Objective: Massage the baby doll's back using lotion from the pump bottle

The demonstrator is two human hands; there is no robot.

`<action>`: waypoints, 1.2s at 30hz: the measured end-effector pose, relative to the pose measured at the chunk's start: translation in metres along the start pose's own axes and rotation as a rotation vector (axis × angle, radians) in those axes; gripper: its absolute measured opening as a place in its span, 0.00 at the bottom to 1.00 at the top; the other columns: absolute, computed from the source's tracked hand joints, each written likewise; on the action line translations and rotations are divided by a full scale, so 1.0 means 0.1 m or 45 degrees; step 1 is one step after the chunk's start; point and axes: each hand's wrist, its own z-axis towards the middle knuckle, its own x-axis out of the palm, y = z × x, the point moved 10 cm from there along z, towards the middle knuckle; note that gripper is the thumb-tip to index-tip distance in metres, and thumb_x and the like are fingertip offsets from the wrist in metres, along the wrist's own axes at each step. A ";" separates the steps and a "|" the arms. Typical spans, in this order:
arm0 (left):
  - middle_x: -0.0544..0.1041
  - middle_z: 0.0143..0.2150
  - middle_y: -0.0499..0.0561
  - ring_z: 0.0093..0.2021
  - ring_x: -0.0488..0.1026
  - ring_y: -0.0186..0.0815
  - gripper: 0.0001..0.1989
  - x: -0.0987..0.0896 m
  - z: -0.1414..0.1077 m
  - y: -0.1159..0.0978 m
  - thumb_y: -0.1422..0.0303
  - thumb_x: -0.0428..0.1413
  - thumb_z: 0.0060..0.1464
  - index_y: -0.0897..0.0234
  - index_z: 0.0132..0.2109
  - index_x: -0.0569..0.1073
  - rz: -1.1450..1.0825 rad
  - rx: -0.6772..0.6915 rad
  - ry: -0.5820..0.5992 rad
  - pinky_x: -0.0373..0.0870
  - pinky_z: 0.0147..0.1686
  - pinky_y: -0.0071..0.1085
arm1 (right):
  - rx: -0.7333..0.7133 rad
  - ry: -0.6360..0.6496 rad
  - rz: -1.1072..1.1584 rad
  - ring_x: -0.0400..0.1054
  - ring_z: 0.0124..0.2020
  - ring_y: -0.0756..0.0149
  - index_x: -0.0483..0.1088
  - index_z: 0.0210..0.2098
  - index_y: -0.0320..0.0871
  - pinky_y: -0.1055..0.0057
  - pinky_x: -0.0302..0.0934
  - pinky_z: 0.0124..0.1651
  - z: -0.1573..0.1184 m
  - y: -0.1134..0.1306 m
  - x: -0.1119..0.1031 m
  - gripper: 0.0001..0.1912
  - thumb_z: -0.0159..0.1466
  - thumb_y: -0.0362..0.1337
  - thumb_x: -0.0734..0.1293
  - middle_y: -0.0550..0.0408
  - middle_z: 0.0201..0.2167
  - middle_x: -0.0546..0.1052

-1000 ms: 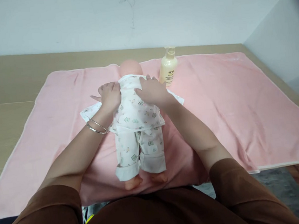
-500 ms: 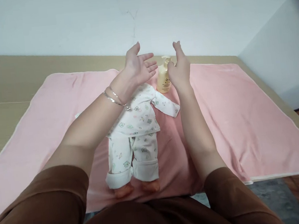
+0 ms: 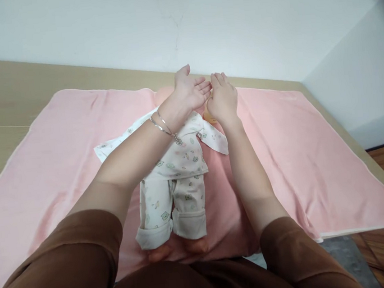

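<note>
While the left hand (image 3: 192, 92) is raised palm-up with fingers spread and holding nothing, the right hand (image 3: 222, 99) hangs beside it, fingers loosely extended over a mostly hidden bottle (image 3: 207, 116); whether it grips the bottle cannot be told. Beneath both lies a doll (image 3: 174, 173) in printed white clothes, on a pink towel (image 3: 280, 144) covering the worktop (image 3: 10, 93).

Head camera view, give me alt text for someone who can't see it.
Two bare hands, left hand open palm-up and right hand beside it, are raised over a baby doll in printed white clothes. The doll lies on a pink towel spread over a wooden table.
</note>
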 end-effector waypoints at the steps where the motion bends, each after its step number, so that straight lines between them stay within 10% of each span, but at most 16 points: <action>1: 0.83 0.50 0.61 0.74 0.66 0.45 0.33 -0.04 -0.08 -0.03 0.55 0.32 0.72 0.60 0.46 0.81 0.026 0.012 0.011 0.74 0.70 0.50 | 0.028 -0.001 -0.018 0.50 0.79 0.45 0.61 0.72 0.40 0.35 0.51 0.75 0.01 0.02 -0.02 0.29 0.72 0.35 0.54 0.41 0.74 0.62; 6: 0.83 0.54 0.61 0.68 0.75 0.48 0.33 -0.41 -0.66 -0.30 0.60 0.29 0.72 0.63 0.54 0.80 -0.029 -0.141 0.076 0.78 0.64 0.53 | 0.220 0.087 -0.143 0.56 0.76 0.47 0.68 0.66 0.35 0.39 0.51 0.76 0.05 0.12 -0.14 0.32 0.64 0.23 0.55 0.41 0.71 0.68; 11: 0.77 0.63 0.54 0.72 0.70 0.40 0.36 -0.55 -1.33 -0.70 0.61 0.25 0.73 0.63 0.49 0.79 -0.591 -0.373 0.444 0.74 0.67 0.43 | 0.383 0.090 -0.166 0.65 0.69 0.45 0.71 0.63 0.37 0.41 0.54 0.74 0.08 0.10 -0.20 0.29 0.67 0.24 0.53 0.41 0.65 0.73; 17: 0.79 0.62 0.53 0.68 0.73 0.33 0.35 -0.96 -1.64 -0.95 0.61 0.25 0.74 0.71 0.60 0.73 -0.755 -0.457 0.150 0.72 0.63 0.35 | 0.371 0.036 -0.125 0.65 0.67 0.45 0.74 0.54 0.40 0.41 0.51 0.74 0.05 0.09 -0.18 0.23 0.69 0.24 0.53 0.38 0.60 0.75; 24: 0.84 0.56 0.44 0.70 0.71 0.34 0.36 -1.32 -1.77 -1.13 0.58 0.25 0.74 0.63 0.51 0.78 -0.708 -0.352 0.070 0.72 0.68 0.34 | 0.311 0.030 -0.273 0.54 0.77 0.56 0.68 0.68 0.37 0.42 0.31 0.81 0.02 0.15 -0.15 0.36 0.63 0.21 0.52 0.45 0.74 0.64; 29: 0.84 0.56 0.43 0.70 0.71 0.33 0.34 -1.35 -1.86 -1.23 0.59 0.25 0.74 0.61 0.59 0.74 -0.711 -0.274 -0.015 0.72 0.71 0.36 | 0.274 -0.049 -0.209 0.55 0.77 0.54 0.76 0.58 0.40 0.38 0.28 0.80 -0.01 0.11 -0.12 0.31 0.62 0.21 0.54 0.41 0.72 0.66; 36: 0.80 0.62 0.53 0.69 0.73 0.39 0.28 -0.83 -2.07 -1.03 0.62 0.29 0.74 0.65 0.65 0.67 -0.807 -0.641 -0.087 0.71 0.69 0.42 | 0.338 0.019 0.092 0.34 0.82 0.45 0.71 0.62 0.41 0.23 0.33 0.76 -0.14 0.36 -0.12 0.24 0.69 0.30 0.60 0.42 0.79 0.50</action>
